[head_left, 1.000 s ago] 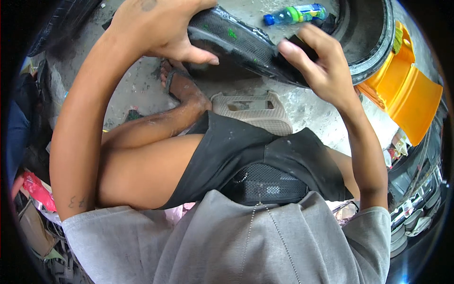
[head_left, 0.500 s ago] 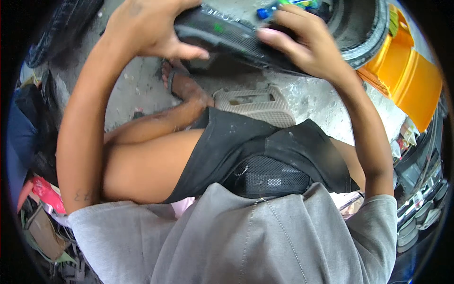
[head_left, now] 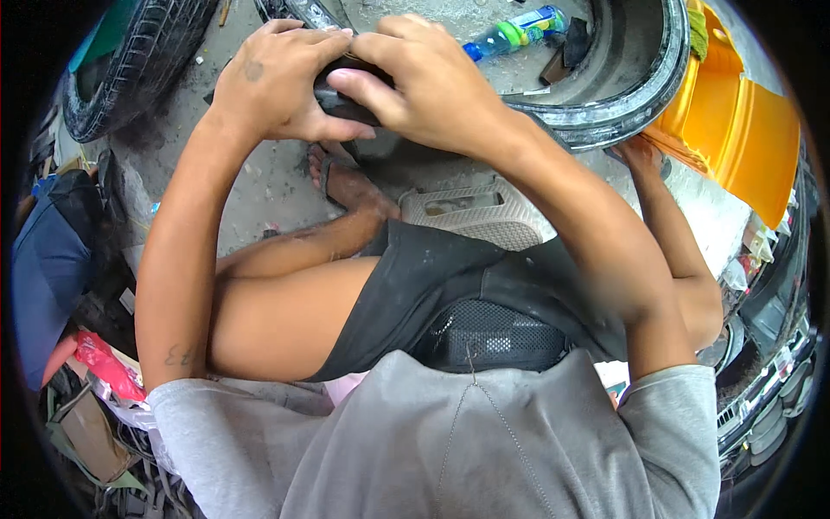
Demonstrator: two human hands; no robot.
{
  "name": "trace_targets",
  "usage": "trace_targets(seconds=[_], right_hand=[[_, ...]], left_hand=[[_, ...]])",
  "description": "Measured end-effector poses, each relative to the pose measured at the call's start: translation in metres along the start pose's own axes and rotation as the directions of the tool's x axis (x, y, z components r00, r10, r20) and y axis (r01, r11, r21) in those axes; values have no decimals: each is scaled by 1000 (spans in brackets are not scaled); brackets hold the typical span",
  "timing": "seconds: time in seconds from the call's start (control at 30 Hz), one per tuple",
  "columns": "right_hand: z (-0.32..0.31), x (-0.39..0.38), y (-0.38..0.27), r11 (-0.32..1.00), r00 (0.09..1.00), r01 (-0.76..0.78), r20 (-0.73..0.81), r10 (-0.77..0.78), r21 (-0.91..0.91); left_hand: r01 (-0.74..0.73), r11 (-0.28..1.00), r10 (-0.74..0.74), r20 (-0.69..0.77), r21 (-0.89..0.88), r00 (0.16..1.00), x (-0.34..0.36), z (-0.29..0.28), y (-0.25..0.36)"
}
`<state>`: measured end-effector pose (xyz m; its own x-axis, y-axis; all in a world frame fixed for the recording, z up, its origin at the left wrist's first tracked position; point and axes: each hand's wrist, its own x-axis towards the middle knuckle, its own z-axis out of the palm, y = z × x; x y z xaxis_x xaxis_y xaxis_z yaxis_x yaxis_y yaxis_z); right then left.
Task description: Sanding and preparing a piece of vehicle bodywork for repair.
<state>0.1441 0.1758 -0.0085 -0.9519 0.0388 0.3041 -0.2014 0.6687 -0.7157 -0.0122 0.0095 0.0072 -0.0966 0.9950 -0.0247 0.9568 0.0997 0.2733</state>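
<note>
My left hand [head_left: 275,82] grips a dark, glossy black piece [head_left: 346,106] near the top centre, with its thumb along the lower side. My right hand [head_left: 415,82] is closed on the same piece just to the right, its thumb pressed over the top, close to my left hand's fingers. Much of the piece is hidden by both hands, so its full shape cannot be made out. It is held above my bare left foot [head_left: 346,182], in front of a whitish-streaked black ring [head_left: 609,125] on the floor.
A plastic bottle [head_left: 510,39] lies inside the ring. A tyre [head_left: 151,65] is at the upper left, yellow plastic panels [head_left: 743,151] at the right. A beige plastic stool [head_left: 514,221] sits beyond my lap. Mixed clutter [head_left: 104,363] lines both sides.
My right hand has moved left, right up to my left hand. The held piece has turned and is now mostly covered. More of the ring and my right leg shows.
</note>
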Motion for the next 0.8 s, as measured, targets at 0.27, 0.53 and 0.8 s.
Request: trace_targets(seconds=[0.27, 0.53, 0.8], right_hand=[[-46, -46, -6, 994, 994, -107, 33, 108, -27], [-51, -61, 7, 997, 995, -76, 66, 78, -22], [-2, 8, 10, 986, 1000, -4, -22, 8, 164]], left_hand=[[-152, 985, 158, -81, 83, 984, 14, -14, 3], [-90, 996, 90, -31, 4, 995, 17, -12, 8], [-90, 996, 89, -39, -24, 995, 14, -16, 11]])
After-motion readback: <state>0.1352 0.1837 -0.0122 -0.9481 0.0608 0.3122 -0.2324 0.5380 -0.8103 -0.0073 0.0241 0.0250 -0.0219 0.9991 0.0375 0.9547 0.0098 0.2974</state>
